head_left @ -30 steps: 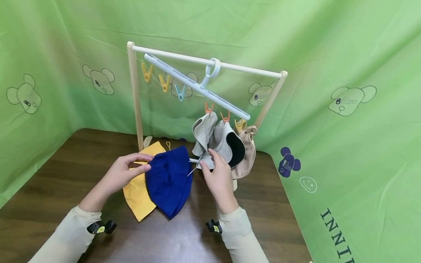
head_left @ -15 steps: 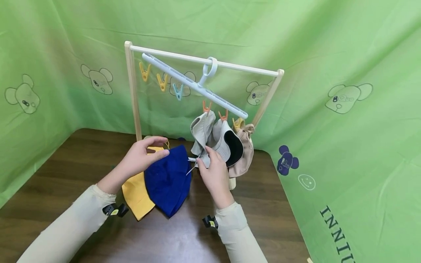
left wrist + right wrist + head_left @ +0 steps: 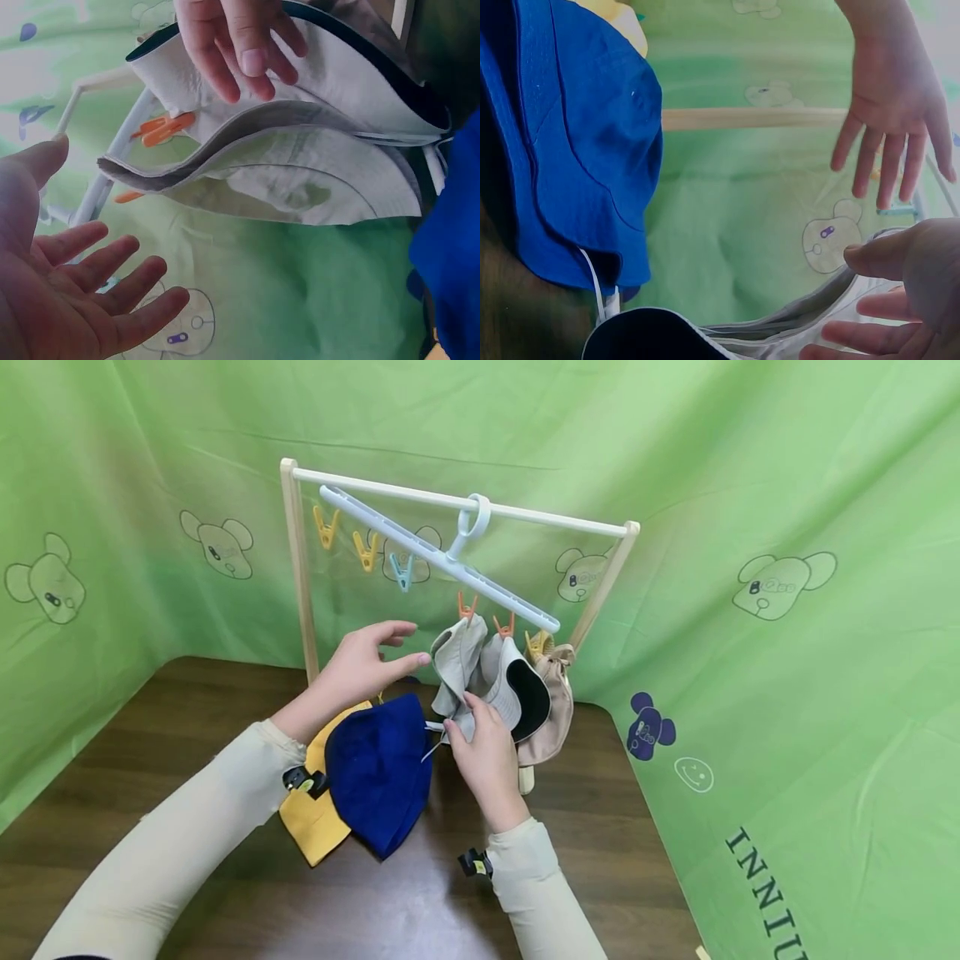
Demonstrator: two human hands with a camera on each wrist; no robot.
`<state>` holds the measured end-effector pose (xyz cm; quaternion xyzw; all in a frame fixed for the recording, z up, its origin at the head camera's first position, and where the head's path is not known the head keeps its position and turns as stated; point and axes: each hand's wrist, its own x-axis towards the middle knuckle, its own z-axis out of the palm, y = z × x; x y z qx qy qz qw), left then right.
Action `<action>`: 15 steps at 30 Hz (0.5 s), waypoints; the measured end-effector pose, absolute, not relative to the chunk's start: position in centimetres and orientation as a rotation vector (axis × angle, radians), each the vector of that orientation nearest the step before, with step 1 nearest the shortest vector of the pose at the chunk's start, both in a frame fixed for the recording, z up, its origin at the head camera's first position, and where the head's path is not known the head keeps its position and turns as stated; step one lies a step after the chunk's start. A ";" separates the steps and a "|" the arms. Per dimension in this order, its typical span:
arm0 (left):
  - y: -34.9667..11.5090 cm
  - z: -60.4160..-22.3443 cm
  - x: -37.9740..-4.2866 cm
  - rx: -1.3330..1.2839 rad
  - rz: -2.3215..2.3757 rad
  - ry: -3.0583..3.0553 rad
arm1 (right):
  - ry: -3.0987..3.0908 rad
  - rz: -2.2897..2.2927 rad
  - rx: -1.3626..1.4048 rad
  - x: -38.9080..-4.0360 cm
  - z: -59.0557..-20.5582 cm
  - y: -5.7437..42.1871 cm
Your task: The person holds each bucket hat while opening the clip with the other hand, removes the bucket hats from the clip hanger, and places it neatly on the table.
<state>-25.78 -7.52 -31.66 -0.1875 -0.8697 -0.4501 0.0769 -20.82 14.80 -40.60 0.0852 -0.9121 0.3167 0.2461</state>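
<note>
My left hand (image 3: 360,664) is raised with its fingers spread, thumb tip right beside the light grey hat (image 3: 452,660). That hat hangs from an orange clothespin (image 3: 467,607). Below it, my right hand (image 3: 487,764) reaches up with thumb and fingers parted at the lower brim; in the left wrist view its fingers (image 3: 247,37) extend loosely in front of the pale hat with black lining (image 3: 322,56). A second orange clothespin (image 3: 505,627) holds this pale hat. On the right a beige hat (image 3: 555,731) hangs from a yellow clothespin (image 3: 536,645).
A dark blue hat (image 3: 378,777) lies over a yellow hat (image 3: 307,827) on the wooden table (image 3: 592,860). The light blue hanger (image 3: 390,531) tilts down to the right on the rack's bar (image 3: 555,518). Its left half carries two yellow clothespins (image 3: 326,529) and a blue clothespin (image 3: 401,575).
My left hand has risen and moved right, from beside the blue and yellow hats to the light grey hat. The right hand has stayed nearly in place.
</note>
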 end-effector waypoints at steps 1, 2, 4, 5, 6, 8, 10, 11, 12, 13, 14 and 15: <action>-7.2 -31.4 -26.0 -0.555 -1.345 -2.608 | -2.490 0.858 0.233 -20.9 -40.6 14.8; -6.9 -31.2 -26.3 -0.548 -1.343 -2.610 | -2.491 0.853 0.235 -20.9 -40.7 14.8; -6.2 -30.8 -26.7 -0.542 -1.335 -2.611 | -2.493 0.839 0.235 -21.0 -40.7 14.9; -5.9 -30.6 -26.9 -0.541 -1.334 -2.610 | -2.493 0.831 0.237 -21.1 -40.8 14.9; -5.6 -30.4 -27.0 -0.542 -1.336 -2.611 | -2.493 0.824 0.236 -21.1 -40.8 14.9; -5.1 -30.1 -27.3 -0.541 -1.347 -2.610 | -2.492 0.814 0.236 -21.2 -40.8 14.9; -4.6 -29.9 -27.5 -0.533 -1.363 -2.609 | -2.490 0.808 0.240 -21.3 -40.9 14.9; -4.4 -29.7 -27.6 -0.525 -1.367 -2.612 | -2.489 0.807 0.242 -21.3 -40.9 14.9; -4.1 -29.6 -27.7 -0.519 -1.375 -2.613 | -2.489 0.805 0.244 -21.3 -40.9 14.9; -3.9 -29.5 -27.9 -0.514 -1.381 -2.615 | -2.487 0.804 0.247 -21.4 -40.9 14.9; -3.7 -29.4 -28.0 -0.513 -1.385 -2.616 | -2.486 0.804 0.249 -21.4 -40.9 14.9; -3.5 -29.3 -28.1 -0.510 -1.382 -2.617 | -2.483 0.804 0.249 -21.4 -40.9 14.9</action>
